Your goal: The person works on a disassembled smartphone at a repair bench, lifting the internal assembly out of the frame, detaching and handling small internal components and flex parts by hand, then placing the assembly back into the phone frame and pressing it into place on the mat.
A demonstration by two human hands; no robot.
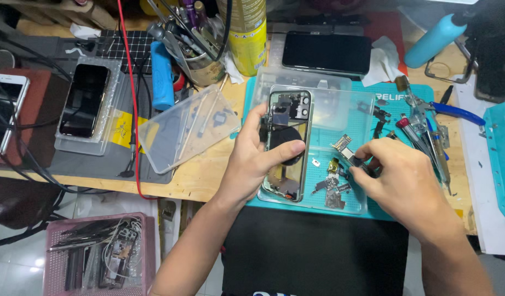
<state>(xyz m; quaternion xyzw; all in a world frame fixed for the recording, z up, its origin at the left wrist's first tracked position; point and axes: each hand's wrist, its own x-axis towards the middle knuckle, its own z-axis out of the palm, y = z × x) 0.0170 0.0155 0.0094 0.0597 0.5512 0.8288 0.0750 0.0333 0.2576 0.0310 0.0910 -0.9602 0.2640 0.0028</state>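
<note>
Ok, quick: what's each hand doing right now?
Left hand: closed on the opened phone housing, thumb across it.
Right hand: fingertips pinching a small dark part.

Wooden workbench [208,178] over seemingly pale tiled floor [11,268].

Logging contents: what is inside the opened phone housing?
Inside the opened phone housing a round black coil and small dark parts show; the left hand covers its left edge, and finer parts are unclear.

You are working over a teal mat [406,211]; a pale green phone frame [285,145] is showing black parts, beside blue-handled pliers [455,112] and a yellow can [247,35].
</note>
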